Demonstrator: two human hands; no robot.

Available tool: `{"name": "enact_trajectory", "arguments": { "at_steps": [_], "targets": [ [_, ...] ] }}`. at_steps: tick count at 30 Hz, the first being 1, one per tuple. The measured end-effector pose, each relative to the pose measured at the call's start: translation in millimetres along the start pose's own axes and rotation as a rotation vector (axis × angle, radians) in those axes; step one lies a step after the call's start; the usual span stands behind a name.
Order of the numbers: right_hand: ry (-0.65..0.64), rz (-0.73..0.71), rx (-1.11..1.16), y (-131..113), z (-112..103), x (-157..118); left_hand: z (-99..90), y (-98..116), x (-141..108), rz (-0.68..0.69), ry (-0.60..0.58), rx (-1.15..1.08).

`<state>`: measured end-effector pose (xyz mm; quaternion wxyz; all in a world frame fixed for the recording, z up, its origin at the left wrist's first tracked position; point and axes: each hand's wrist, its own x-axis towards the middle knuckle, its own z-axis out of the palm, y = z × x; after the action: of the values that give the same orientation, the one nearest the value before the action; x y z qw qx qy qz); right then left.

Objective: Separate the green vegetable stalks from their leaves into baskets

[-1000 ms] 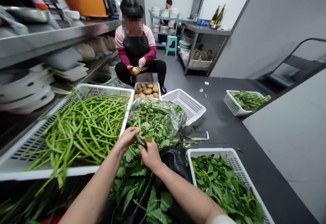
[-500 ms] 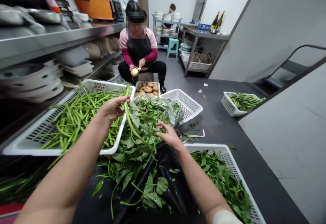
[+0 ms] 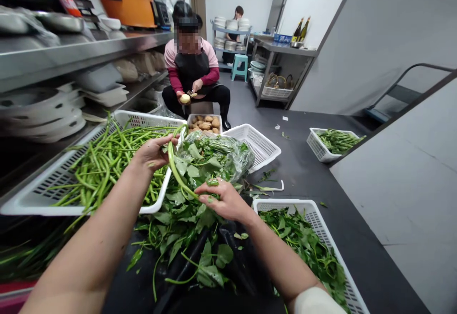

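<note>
The left hand [image 3: 157,151] is curled, with its thumb and fingers shut around the top part of a long green stem [image 3: 173,166]. The stem bends down like a bow to the right hand [image 3: 225,199], whose finger and thumb tips are close together at its low end. I cannot tell if they are squeezing it or just touching it. A small bit of green leaf [image 3: 213,182] is on the back of that hand. So the stem is between the two hands, over a pile of leafy greens [image 3: 174,218]. Some of the greens lie on shiny black cloth [image 3: 232,252]. On the left, just beside the left hand, is a big white basket [image 3: 43,209] full of green stalks [image 3: 107,161]. On the right, another white basket [image 3: 285,203] has dark green leaves [image 3: 310,247] in it. Past the hands is a clear plastic bag [image 3: 243,157] with more greens, and a white tray [image 3: 264,140] sits tilted beside it. Behind the bag are brown potatoes [image 3: 204,124]. A person in a black apron [image 3: 193,66] sits there, holding a pale potato [image 3: 184,98] in one hand and a small tool [image 3: 193,95] in the other.
</note>
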<state>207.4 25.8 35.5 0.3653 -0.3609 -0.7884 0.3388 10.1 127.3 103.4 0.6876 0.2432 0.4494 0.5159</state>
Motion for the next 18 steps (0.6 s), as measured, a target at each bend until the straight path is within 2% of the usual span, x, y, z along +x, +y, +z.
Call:
{"name": "enact_trajectory", "arguments": {
  "at_steps": [2, 4, 8, 10, 15, 18],
  "targets": [
    [-0.023, 0.069, 0.049, 5.1, 10.6, 1.4, -3.1, -1.0, -0.7, -0.020, 0.017, 0.003],
    [0.018, 0.172, 0.236, 17.8, 21.9, 2.2, -6.6, -2.3, -1.8, -0.013, 0.045, 0.007],
    [0.326, 0.683, 0.782, 57.9, 42.6, 6.3, -10.9, -14.6, -5.7, 0.152, 0.112, 0.132],
    [0.412, 0.835, 0.893, 78.7, 50.1, 10.4, -10.6, -27.1, -8.3, 0.206, 0.109, 0.248],
    [0.506, 0.836, 0.831, 117.2, 61.1, 22.5, -6.6, -60.5, -13.1, 0.285, 0.059, 0.347],
    [0.532, 0.759, 0.735, 134.2, 60.2, 24.7, -3.6, -67.4, -18.6, 0.322, 0.056, 0.339]
  ]
}}
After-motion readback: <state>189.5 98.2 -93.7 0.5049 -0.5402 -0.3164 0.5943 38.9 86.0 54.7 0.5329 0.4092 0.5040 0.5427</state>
